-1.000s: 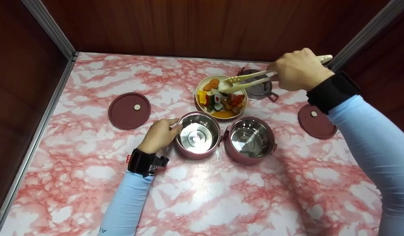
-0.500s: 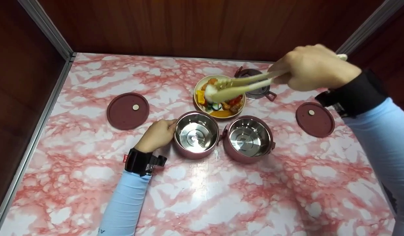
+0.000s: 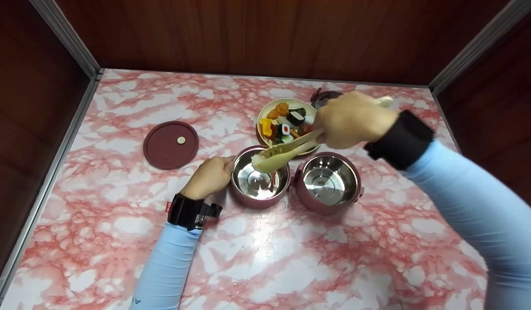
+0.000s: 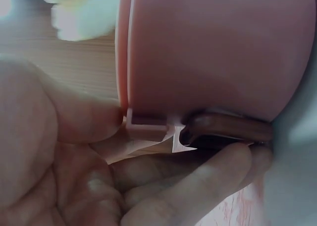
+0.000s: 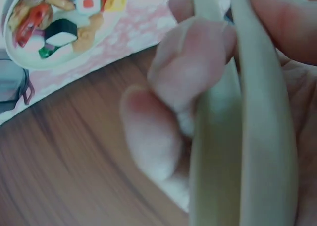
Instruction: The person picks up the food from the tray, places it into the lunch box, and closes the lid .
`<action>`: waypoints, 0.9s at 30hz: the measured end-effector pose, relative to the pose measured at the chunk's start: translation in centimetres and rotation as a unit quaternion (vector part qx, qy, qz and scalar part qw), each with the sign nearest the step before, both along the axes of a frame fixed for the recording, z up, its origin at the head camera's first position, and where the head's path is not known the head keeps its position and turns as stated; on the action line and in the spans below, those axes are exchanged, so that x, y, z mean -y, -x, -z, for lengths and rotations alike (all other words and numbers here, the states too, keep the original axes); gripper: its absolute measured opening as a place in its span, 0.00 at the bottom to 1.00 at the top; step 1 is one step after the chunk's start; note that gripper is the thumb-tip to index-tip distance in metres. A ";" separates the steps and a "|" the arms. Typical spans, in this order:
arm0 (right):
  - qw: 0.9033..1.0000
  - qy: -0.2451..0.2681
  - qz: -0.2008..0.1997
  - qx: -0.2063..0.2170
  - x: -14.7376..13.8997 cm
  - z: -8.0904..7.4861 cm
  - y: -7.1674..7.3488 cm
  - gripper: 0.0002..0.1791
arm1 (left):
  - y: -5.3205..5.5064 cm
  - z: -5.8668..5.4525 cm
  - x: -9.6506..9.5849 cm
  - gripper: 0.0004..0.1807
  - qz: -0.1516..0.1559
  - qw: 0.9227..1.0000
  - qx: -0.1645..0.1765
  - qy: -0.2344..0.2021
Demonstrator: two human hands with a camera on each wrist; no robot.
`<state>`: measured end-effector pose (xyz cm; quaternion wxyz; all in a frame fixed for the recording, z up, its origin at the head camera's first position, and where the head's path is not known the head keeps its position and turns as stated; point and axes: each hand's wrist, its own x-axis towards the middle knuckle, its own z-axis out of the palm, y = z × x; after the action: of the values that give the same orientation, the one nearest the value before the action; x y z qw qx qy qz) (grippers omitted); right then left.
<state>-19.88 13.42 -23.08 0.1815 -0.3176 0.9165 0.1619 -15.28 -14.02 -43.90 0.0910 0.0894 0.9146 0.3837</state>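
My left hand (image 3: 209,176) grips the left pink pot (image 3: 252,203) at its side. In the left wrist view the thumb is at the pot's rim and the fingers (image 4: 218,176) curl under its handle (image 4: 228,127). Cream tongs (image 3: 291,150) are held in my right hand (image 3: 353,118), fingers wrapped round both arms. Between the tongs' tips is a whitish piece of food (image 3: 257,161), over the left pot's steel inside. Behind the pots a plate (image 3: 260,129) bears sushi, yellow and orange pieces and other food, partly hidden by my right hand.
A second pink pot (image 3: 317,204) stands just right of the first, handles close together. One dark red lid (image 3: 162,146) lies at the left. A dark lidded pot (image 3: 323,99) behind the plate is partly covered by my right hand. Wood-look walls (image 3: 248,38) enclose the table.
The tongs have lifted the whitish piece from the plate and carried it forward and left over the left pot. The right arm now hides the right lid. My left hand stays on the pot.
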 end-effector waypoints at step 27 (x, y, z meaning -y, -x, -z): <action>0.998 0.046 0.028 -0.033 -0.1 1.9 0.5 0.06 | -0.2 -0.1 -0.2 0.21 0.000 1.000 -0.019 0.004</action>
<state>-20.37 13.47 -24.93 0.1411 -0.2942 0.9370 0.1247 -15.04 -13.80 -43.75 0.0736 0.0960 0.9179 0.3780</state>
